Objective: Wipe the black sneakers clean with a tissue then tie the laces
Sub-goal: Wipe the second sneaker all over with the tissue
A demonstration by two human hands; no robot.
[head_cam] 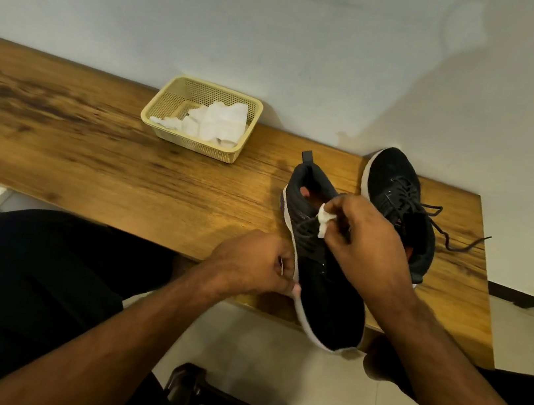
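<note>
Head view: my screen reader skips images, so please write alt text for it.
A person's right hand pinches a tissue over a black sneaker gripped by the left hand at a wooden table's edge. A second sneaker and tissue basket sit behind.

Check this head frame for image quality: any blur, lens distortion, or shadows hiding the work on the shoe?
Head view: wide-angle bending curves the wooden table edge; its left end is smeared by blur. Warm, dim light. The right hand with the tissue and the near sneaker stay legible; soft shadows fall on the wall. The far sneaker is dark, yet its laces show.
</note>
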